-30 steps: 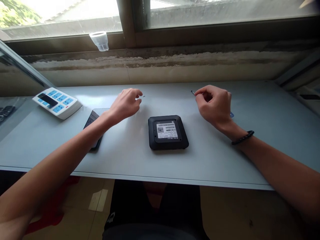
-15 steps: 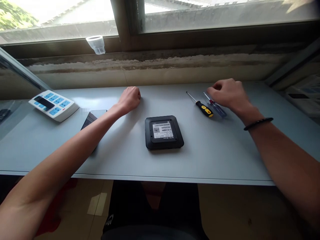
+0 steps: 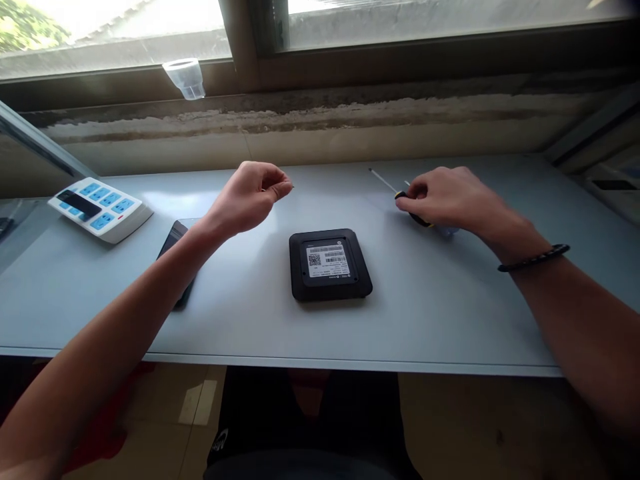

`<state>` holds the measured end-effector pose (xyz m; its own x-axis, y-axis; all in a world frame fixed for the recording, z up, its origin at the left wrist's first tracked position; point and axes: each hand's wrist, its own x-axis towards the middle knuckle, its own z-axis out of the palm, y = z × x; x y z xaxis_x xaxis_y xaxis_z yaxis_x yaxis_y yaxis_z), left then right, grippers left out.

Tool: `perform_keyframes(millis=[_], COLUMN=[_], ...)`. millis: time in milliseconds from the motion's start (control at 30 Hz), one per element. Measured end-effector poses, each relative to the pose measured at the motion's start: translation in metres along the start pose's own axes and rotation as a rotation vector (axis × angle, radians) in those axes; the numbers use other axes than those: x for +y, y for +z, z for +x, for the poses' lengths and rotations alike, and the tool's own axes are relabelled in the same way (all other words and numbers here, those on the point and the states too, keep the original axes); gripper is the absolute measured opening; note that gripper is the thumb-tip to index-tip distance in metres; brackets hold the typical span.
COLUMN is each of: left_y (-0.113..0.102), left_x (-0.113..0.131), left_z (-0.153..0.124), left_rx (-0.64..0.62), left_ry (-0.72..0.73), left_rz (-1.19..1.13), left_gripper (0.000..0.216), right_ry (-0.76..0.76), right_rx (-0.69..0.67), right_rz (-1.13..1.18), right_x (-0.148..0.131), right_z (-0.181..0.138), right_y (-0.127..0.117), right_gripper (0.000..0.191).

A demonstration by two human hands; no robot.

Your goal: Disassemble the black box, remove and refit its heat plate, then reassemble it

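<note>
A square black box with a white printed label lies flat at mid-table. Beyond it to the left, my left hand is held above the table with thumb and forefinger pinched. A tiny speck pokes out at those fingertips, too small to name. On the right, my right hand closes its thumb and fingers on the black and yellow handle of a screwdriver, whose shaft points away to the left. A second screwdriver with a clear handle lies mostly hidden under that hand.
A phone lies partly under my left forearm. Further left is a white power strip with blue sockets. A clear plastic cup hangs by the window frame. The table's front edge runs above my legs.
My left hand has lifted and turned, its pinch now showing. My right hand has come down and left from above the clear-handled screwdriver onto the black and yellow one.
</note>
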<state>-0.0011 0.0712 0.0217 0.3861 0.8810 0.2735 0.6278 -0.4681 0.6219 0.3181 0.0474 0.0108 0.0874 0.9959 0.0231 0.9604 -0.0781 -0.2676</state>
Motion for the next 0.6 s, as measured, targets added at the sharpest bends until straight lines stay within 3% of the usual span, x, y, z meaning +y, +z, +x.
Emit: perform_keyframes(millis=[100, 167, 233, 367, 467, 533, 600], left_y=[0.003, 0.007, 0.012, 0.024, 0.035, 0.041, 0.045], left_x=[0.01, 0.016, 0.021, 0.032, 0.04, 0.044, 0.047], left_z=[-0.013, -0.02, -0.026, -0.037, -0.044, -0.049, -0.052], left_rx=[-0.064, -0.09, -0.112, -0.069, -0.047, -0.029, 0.003], left_ry=[0.005, 0.013, 0.03, 0.12, 0.207, 0.263, 0.313], left_rz=[-0.122, -0.176, -0.199, -0.127, -0.071, -0.056, -0.033], left_gripper=[0.02, 0.018, 0.018, 0.013, 0.013, 0.013, 0.013], right_ry=[-0.018, 0.005, -0.006, -0.006, -0.048, -0.105, -0.172], right_rx=[0.145, 0.14, 0.04, -0.35, -0.549, -0.62, -0.653], right_rz=[0.112, 0.354, 0.696, 1.278, 1.34, 1.288, 1.234], right_x=[-0.012, -0.021, -0.03, -0.046, -0.057, -0.061, -0.063], right_z=[-0.009, -0.015, -0.021, -0.036, -0.05, -0.059, -0.065], right_y=[-0.005, -0.008, -0.009, -0.002, 0.004, 0.007, 0.009], right_gripper=[0.024, 0.022, 0.019, 0.01, 0.027, 0.043, 0.047])
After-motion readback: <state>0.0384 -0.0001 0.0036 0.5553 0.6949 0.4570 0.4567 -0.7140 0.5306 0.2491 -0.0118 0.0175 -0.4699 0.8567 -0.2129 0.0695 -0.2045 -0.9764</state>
